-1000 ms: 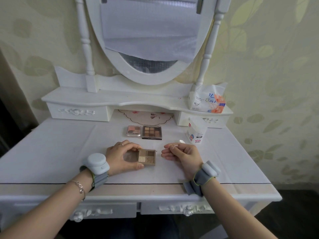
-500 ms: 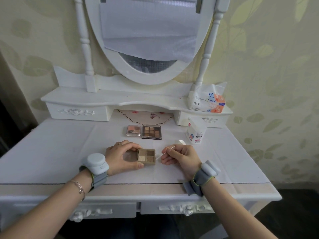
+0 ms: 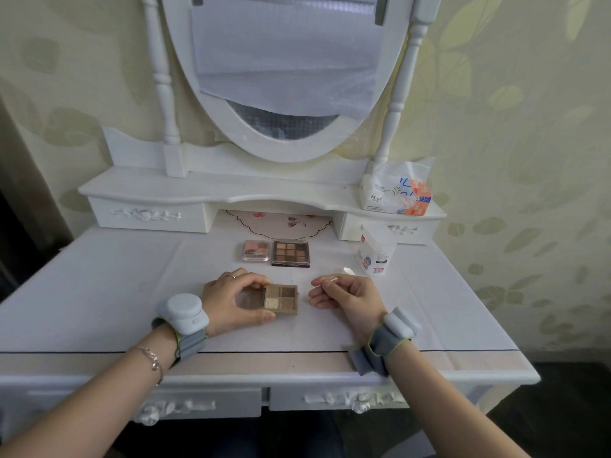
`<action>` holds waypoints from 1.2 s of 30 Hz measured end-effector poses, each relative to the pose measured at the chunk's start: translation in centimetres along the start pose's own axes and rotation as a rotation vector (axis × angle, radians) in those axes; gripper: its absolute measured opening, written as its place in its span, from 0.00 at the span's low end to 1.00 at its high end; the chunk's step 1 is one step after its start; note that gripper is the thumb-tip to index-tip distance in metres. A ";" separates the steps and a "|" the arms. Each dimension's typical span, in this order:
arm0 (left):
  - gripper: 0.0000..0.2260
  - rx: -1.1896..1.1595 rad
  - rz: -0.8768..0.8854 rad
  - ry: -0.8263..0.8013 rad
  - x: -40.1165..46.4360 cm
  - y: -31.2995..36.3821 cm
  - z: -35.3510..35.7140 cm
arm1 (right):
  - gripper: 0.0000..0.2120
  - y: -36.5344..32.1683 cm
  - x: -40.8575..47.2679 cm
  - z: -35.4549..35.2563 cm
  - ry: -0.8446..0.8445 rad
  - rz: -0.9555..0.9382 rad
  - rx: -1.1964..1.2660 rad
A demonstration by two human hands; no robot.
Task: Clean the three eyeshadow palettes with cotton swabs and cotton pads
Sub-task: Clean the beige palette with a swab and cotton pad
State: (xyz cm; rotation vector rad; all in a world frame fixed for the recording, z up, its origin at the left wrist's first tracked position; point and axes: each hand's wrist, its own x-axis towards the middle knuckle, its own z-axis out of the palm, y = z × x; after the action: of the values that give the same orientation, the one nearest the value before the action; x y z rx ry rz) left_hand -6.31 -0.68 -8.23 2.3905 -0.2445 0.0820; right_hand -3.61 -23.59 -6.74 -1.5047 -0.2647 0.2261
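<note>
Dressing table [image 3: 99, 292] seen from above, mid-task. The left hand [image 3: 231, 297] grips an open four-pan palette [image 3: 281, 299] at the centre of the tabletop, fingers curled over its far edge and thumb along its near edge, steadying it flat on the cloth. At 3 o'clock from the palette, just apart from it, the right hand [image 3: 344, 295] pinches a cotton swab [image 3: 325, 281] between thumb and curled fingers; the tip points toward 9 o'clock and does not yet touch the pans. At 12 o'clock lie two more palettes, a pink one [image 3: 255, 250] and a nine-pan brown one [image 3: 291, 253], side by side. A swab box [image 3: 375, 251] stands at 2 o'clock, with a packet of pads [image 3: 396, 190] on the shelf beyond. Judged step: cleaning the first palette. The next move calls for bringing the swab tip onto the ridges between pans while the left hand holds firm.
</note>
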 end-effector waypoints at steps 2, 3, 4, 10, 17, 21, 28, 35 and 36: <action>0.31 -0.004 0.004 0.007 0.0 -0.2 0.1 | 0.11 0.1 0.0 0.0 0.006 -0.001 0.008; 0.30 -0.006 0.005 0.010 0.0 -0.2 0.1 | 0.11 0.1 0.0 0.0 -0.004 0.003 0.005; 0.30 -0.008 0.004 0.010 0.0 -0.2 0.1 | 0.11 0.0 0.0 -0.1 -0.021 0.009 0.000; 0.31 0.000 0.007 0.002 0.0 -0.1 0.0 | 0.12 -0.4 -0.2 -0.1 -0.062 0.028 0.006; 0.30 -0.001 0.004 -0.003 0.0 -0.1 0.0 | 0.11 0.0 -0.1 0.0 -0.049 0.010 0.017; 0.30 -0.006 0.001 0.001 0.1 -0.2 0.1 | 0.12 0.0 0.0 -0.1 -0.022 0.004 0.026; 0.31 -0.011 0.004 -0.002 0.1 -0.3 0.1 | 0.13 0.1 -0.1 -0.2 -0.063 0.019 0.003; 0.31 -0.020 0.005 0.004 0.2 -0.3 0.1 | 0.11 0.4 0.3 -0.1 -0.028 -0.006 0.034; 0.31 -0.021 0.003 0.003 0.2 -0.3 0.1 | 0.11 0.4 0.2 -0.1 -0.038 -0.005 0.021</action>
State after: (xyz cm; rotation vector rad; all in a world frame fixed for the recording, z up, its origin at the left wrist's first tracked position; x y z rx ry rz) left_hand -6.10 -0.61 -8.47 2.3693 -0.2460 0.0841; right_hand -3.34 -23.59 -7.12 -1.4800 -0.2956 0.2532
